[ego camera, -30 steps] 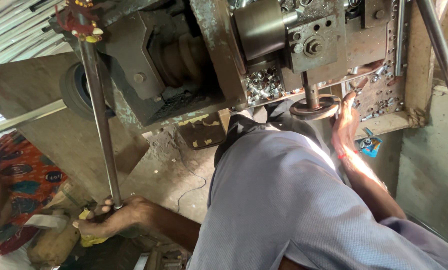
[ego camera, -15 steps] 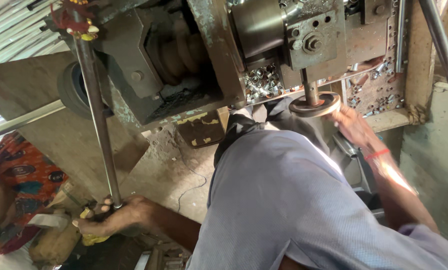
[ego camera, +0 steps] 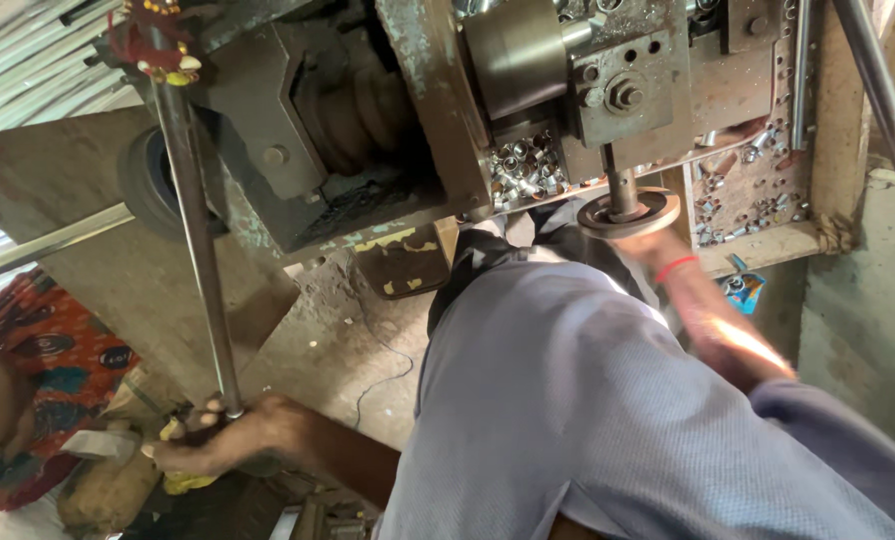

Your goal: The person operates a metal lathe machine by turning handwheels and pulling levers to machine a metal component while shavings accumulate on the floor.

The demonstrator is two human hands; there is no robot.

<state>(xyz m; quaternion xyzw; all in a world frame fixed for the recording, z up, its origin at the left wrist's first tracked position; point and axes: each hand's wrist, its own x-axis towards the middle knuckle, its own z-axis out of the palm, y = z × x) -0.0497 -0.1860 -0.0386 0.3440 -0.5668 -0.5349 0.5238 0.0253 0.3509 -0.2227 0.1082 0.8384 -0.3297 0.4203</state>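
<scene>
Press machine (ego camera: 388, 150) fills the upper view. Long lever bar (ego camera: 196, 250) hangs from it, left hand (ego camera: 230, 445) wrapped around its lower end for leverage. Right hand reaches beneath the round die (ego camera: 628, 213); its grip cannot be told.

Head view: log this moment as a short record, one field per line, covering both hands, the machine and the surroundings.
Left hand: the left hand grips the lower end of a long metal lever rod.
Right hand: the right hand is hidden under the round metal disc; only the forearm and a red wrist band show.
Machine: a worn metal press with a vertical spindle that passes through the disc.
Loose parts: small shiny metal pieces heaped on the machine.
Clothing: grey-blue shirt.
Surroundings: concrete floor; patterned red cloth at the left edge.
</scene>
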